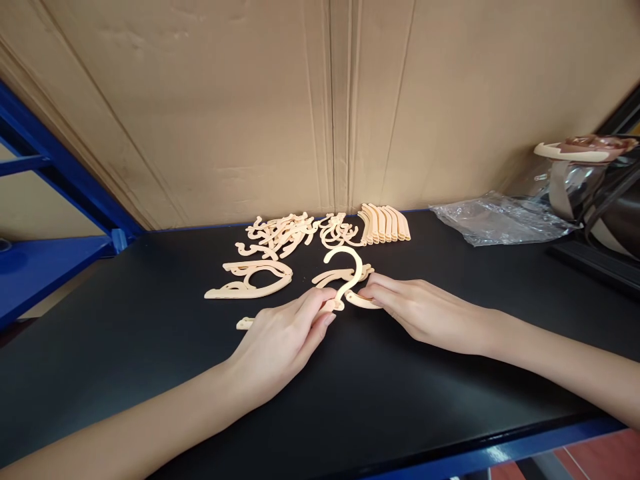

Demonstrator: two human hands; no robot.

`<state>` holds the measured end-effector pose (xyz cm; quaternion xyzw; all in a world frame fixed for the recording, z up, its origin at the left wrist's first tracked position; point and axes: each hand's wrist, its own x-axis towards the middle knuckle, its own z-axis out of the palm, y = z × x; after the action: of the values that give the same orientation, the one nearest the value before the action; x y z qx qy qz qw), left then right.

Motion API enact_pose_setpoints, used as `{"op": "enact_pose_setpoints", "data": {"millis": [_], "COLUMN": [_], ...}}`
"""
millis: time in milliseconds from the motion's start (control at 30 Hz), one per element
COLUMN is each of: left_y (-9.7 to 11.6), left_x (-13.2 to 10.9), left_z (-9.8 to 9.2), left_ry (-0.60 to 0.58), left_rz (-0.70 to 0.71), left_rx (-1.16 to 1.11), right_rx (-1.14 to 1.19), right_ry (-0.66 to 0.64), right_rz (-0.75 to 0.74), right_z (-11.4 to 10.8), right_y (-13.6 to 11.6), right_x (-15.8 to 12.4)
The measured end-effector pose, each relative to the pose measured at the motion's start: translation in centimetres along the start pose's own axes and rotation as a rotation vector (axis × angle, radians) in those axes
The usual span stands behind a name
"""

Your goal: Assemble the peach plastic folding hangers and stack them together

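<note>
My left hand is closed on a cream plastic hanger arm, its end showing past the knuckles on the left. From the thumb and fingertips of that hand rises a cream hanger hook, curving up and to the left. My right hand pinches a second curved hanger arm, whose free end is close to the base of the hook. Whether the two pieces touch I cannot tell. Just behind the hook lie more cream hanger pieces. A folded hanger rests to the left.
On the black tabletop, loose hanger pieces are heaped at the back. Beside them are a pile of hooks and a neat row of hanger arms. Clear plastic bags and a dark bag sit right. Cardboard stands behind.
</note>
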<state>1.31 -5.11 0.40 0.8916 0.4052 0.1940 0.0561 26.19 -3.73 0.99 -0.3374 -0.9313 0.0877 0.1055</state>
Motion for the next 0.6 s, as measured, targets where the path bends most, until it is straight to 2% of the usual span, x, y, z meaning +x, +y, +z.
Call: {"op": "enact_pose_setpoints", "data": {"millis": [333,467,600], "left_y": [0.0,0.0,0.0], "left_x": [0.0,0.2,0.4], "left_z": [-0.2,-0.6,-0.6], "left_ry": [-0.081,-0.148,-0.159], "left_rz": [-0.011,-0.051,-0.085], "left_rx": [-0.137,-0.237,-0.284], "right_rx": [-0.091,-0.179,-0.262], "right_ry": [0.09,0.145,0.179], "right_rz": [-0.05,-0.073,-0.093], "right_z": [0.8,1.2,1.4], "right_y": [-0.6,-0.5,-0.9], "right_x": [0.3,0.3,0.4]}}
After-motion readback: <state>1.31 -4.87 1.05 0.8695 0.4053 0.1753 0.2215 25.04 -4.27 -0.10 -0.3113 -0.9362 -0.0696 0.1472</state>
